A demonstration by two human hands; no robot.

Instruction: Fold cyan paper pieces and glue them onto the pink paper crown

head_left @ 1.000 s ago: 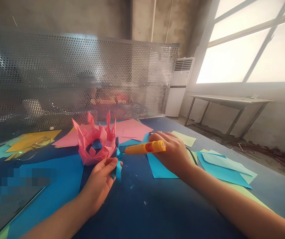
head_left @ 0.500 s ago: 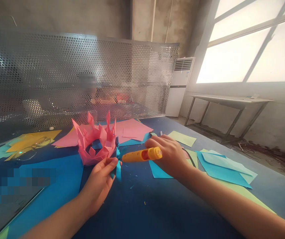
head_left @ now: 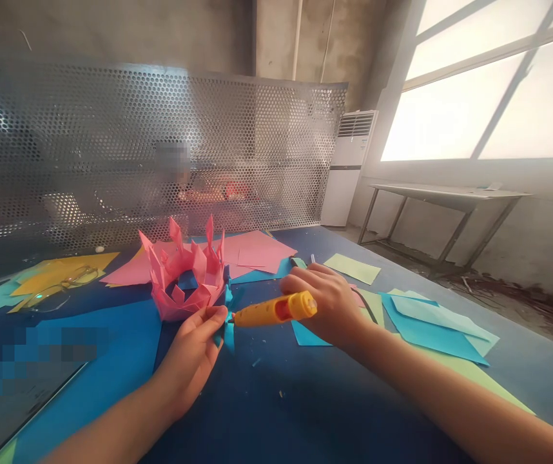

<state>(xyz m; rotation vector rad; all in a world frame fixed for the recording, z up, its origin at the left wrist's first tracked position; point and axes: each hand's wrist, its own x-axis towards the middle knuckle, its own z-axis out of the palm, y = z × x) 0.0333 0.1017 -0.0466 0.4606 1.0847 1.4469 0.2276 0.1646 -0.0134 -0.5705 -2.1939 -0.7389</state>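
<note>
left hand: pinching thin blue paper strip, frame centre
right hand: wrapped around yellow pen-shaped glue tool
risk: tip could smear or tear that strip, or bump the pink folded paper crown

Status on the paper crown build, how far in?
Done: pink paper crown is folded and standing. In hand: left hand pinches a blue paper piece at the crown's base; right hand aims an orange glue pen at it. Left: the blue piece looks not yet attached; loose sheets lie unused.
</note>
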